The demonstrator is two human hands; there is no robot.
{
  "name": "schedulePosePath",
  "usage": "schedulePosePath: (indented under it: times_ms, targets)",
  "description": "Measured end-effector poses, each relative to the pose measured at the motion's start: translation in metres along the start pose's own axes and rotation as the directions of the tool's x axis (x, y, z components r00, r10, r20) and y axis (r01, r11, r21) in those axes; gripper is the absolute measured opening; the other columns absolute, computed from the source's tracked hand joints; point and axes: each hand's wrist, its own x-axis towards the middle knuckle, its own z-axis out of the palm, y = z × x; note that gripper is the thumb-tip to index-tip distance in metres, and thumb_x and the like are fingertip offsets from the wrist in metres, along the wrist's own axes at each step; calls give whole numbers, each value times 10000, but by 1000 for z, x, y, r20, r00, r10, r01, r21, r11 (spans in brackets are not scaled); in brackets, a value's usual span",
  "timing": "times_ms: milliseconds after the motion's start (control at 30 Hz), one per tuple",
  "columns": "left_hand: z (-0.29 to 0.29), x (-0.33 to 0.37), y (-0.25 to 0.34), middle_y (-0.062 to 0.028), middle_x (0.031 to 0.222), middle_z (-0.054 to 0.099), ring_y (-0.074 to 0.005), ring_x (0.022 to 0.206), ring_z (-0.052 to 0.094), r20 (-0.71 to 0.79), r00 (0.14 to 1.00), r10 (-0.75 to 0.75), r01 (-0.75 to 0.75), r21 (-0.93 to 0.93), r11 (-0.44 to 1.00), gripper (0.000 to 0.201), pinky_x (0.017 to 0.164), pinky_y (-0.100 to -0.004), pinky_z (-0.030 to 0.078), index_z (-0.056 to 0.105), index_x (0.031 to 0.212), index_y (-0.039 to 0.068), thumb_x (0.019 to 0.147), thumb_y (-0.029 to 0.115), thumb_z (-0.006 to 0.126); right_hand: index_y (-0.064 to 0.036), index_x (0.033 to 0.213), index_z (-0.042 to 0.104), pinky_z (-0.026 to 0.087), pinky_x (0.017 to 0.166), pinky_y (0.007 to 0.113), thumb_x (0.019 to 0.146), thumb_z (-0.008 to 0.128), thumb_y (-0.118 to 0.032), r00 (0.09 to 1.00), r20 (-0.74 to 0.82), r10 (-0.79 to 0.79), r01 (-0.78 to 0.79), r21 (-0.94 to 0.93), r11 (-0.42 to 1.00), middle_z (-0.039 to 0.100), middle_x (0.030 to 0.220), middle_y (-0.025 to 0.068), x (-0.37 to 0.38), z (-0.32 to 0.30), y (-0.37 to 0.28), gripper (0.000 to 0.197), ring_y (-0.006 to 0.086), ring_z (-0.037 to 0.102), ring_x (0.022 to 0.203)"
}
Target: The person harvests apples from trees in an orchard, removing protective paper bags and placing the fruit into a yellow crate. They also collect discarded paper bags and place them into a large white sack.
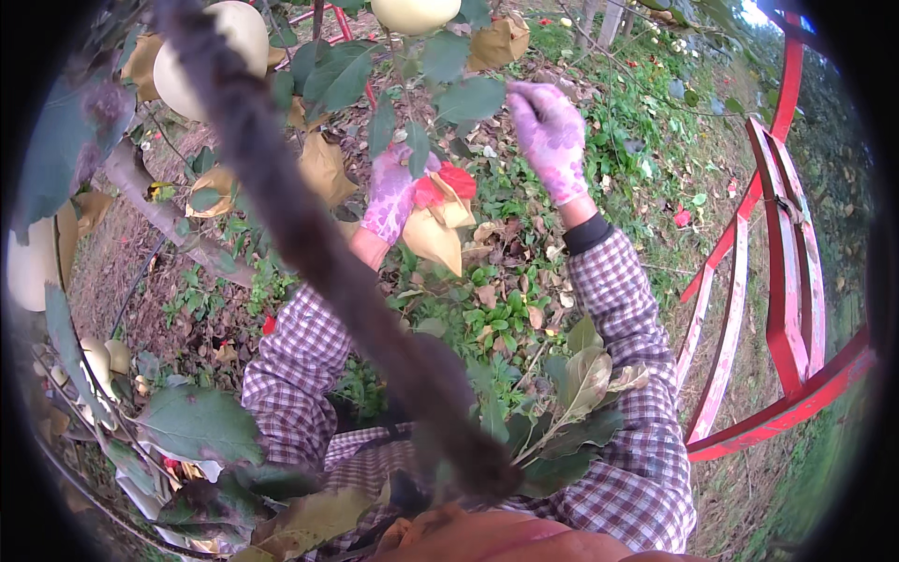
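Note:
My left hand (pixel 389 199), in a pink and purple patterned glove, is closed around a torn tan paper bag (pixel 434 240). Red inner paper (pixel 456 180) sticks out of the bag's top; a leaf covers part of the fingers. Farther right, my right hand (pixel 551 140) in a matching glove is raised with its fingers bent together, close to a green leaf (pixel 471 99). What those fingers hold, if anything, is too small to make out. A pale yellow apple (pixel 416 13) hangs above, between the hands, with another tan paper bag (pixel 498 43) beside it.
A dark branch (pixel 309 225) crosses close in front of me. Large pale apples (pixel 215 61) hang at the left among leaves and paper bags (pixel 326 169). A red metal ladder (pixel 787 253) stands at the right. Leafy twigs (pixel 571 403) lie against my right sleeve.

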Motion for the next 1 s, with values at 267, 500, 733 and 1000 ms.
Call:
schedulePosePath:
  times_ms: [267, 500, 733, 1000]
  targets:
    - [23, -26, -16, -53, 711, 626, -169, 728, 622, 71, 921, -383, 98, 909, 404, 321, 742, -370, 521, 671, 822, 32, 865, 323, 800, -172, 1400, 614, 458, 1122, 441, 835, 668, -81, 956, 244, -165, 242, -326, 914, 564, 1445, 172, 124, 28, 121, 575, 383, 541, 1331]
    - [20, 1, -33, -77, 906, 702, -178, 871, 679, 176, 982, -63, -120, 852, 510, 231, 822, -373, 549, 698, 1043, 47, 912, 232, 746, -127, 1287, 681, 483, 1090, 425, 828, 674, -166, 940, 249, -233, 268, -118, 956, 613, 1392, 130, 123, 43, 142, 461, 353, 573, 1289]
    - [77, 128, 20, -86, 1048, 739, -225, 974, 712, 231, 842, 488, -527, 152, 836, 501, 888, -385, 571, 678, 1235, 30, 958, 446, 689, -135, 1249, 700, 514, 1039, 399, 865, 711, -232, 944, 163, -288, 310, -132, 942, 661, 1314, 66, 123, 35, 116, 397, 302, 618, 1228]
    - [127, 159, 93, -199, 994, 697, -393, 941, 676, 396, 817, 419, -467, 881, 79, 333, 824, -470, 537, 636, 1078, 66, 918, 357, 654, -126, 1191, 734, 528, 991, 410, 917, 718, -250, 903, 182, -390, 427, -273, 862, 695, 1241, 55, 127, 22, 91, 301, 295, 638, 1179]
